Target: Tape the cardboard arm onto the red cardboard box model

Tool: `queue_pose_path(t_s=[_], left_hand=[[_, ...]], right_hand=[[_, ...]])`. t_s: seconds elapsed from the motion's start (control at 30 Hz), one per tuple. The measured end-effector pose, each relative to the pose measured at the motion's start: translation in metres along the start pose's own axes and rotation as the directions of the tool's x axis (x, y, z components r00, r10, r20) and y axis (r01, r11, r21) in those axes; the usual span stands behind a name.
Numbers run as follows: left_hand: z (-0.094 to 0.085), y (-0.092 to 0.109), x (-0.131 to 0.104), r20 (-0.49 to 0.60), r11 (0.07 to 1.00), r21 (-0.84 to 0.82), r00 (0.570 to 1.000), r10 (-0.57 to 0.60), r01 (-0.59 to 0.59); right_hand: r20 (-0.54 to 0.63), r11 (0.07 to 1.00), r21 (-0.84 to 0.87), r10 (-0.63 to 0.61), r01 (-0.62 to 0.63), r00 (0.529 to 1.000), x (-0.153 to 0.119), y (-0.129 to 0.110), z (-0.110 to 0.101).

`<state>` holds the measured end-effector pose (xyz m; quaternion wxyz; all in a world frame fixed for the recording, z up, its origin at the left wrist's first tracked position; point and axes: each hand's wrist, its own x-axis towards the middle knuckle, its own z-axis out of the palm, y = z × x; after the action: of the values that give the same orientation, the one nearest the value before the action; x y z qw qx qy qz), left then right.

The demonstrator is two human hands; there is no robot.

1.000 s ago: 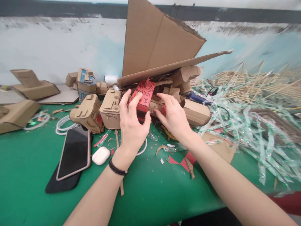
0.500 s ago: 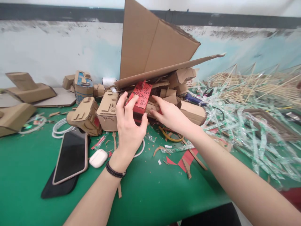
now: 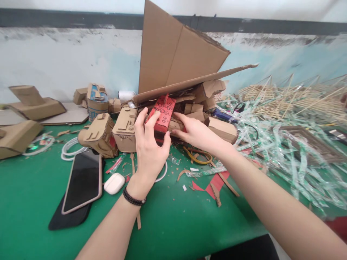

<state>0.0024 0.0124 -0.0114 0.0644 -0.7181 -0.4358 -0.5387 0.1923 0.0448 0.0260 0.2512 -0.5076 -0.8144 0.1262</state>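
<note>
A red box [image 3: 164,110] with black drawn patterns sits amid cardboard pieces below a large folded cardboard sheet [image 3: 162,54]. My left hand [image 3: 151,148] grips its left and near sides, fingers curved over it and thumb at the near edge. On the box's right, my right hand [image 3: 195,131] has its thumb and fingers around a small brown cardboard part [image 3: 176,124] next to the box. Two cardboard box models [image 3: 124,130] [image 3: 99,135] stand left of my left hand.
A phone [image 3: 83,180] and a white earbud case [image 3: 114,183] lie at the left. Tangled clear-green plastic strips [image 3: 287,173] and wooden stick structures [image 3: 271,94] fill the right. Red paper scraps [image 3: 217,182] and a yellow ring [image 3: 199,157] lie in front.
The whole view has shifted very slightly. Both hands keep nearly the same places, and the fingers of my right hand have drawn a little closer together.
</note>
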Motion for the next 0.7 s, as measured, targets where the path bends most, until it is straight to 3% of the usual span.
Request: queue_pose_path(t_s=[0.27, 0.37, 0.47, 0.7], left_hand=[[0.0, -0.001, 0.001, -0.02, 1.0, 0.021, 1.0, 0.015, -0.015], [0.0, 0.0, 0.001, -0.021, 1.0, 0.026, 1.0, 0.008, -0.008], [0.0, 0.001, 0.001, -0.019, 1.0, 0.019, 1.0, 0.006, -0.005], [0.0, 0.001, 0.0, -0.021, 1.0, 0.024, 1.0, 0.006, -0.006]], right_hand=[[-0.029, 1.0, -0.009, -0.022, 0.021, 0.999, -0.002, 0.0, 0.005], [-0.16, 0.996, -0.03, -0.087, 0.083, 0.983, -0.009, -0.002, 0.004], [-0.323, 0.983, -0.142, -0.153, 0.112, 0.934, -0.021, -0.004, 0.007], [-0.368, 0.954, -0.279, -0.209, 0.107, 0.906, -0.029, 0.003, 0.023]])
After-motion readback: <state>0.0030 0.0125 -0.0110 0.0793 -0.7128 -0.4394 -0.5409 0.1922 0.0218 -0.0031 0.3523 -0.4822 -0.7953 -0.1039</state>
